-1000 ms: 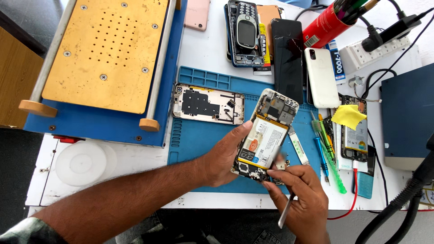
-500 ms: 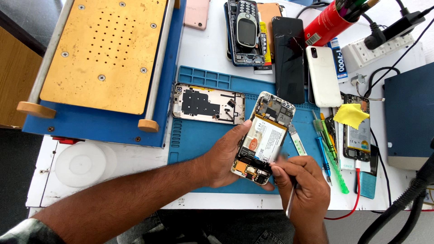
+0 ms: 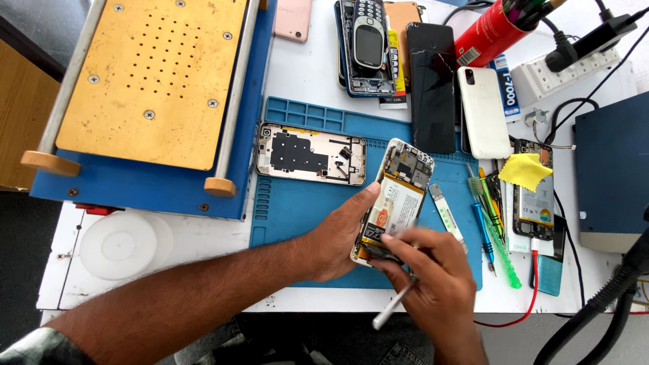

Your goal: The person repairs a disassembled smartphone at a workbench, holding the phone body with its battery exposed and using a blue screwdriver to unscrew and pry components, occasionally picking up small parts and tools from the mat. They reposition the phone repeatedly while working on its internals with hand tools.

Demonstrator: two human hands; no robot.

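Overhead, left hand point(image 3: 341, 240) grips the opened white smartphone with exposed battery point(image 3: 394, 203) tilted over the blue silicone mat point(image 3: 297, 209), long axis up-right; right hand point(image 3: 436, 287) fingers pinch a slim silver tool point(image 3: 395, 305) at its lower end.

Opened smartphone point(image 3: 395, 203), back cover removed, battery exposed: gripped at its left edge by the left hand point(image 3: 338, 236) over a blue work mat point(image 3: 297, 209). Thin white tool point(image 3: 394, 305) pinched in the right hand point(image 3: 433, 284) (tip hidden) at the phone's lower end. Detached phone frame point(image 3: 311, 153) laid beside on the mat.
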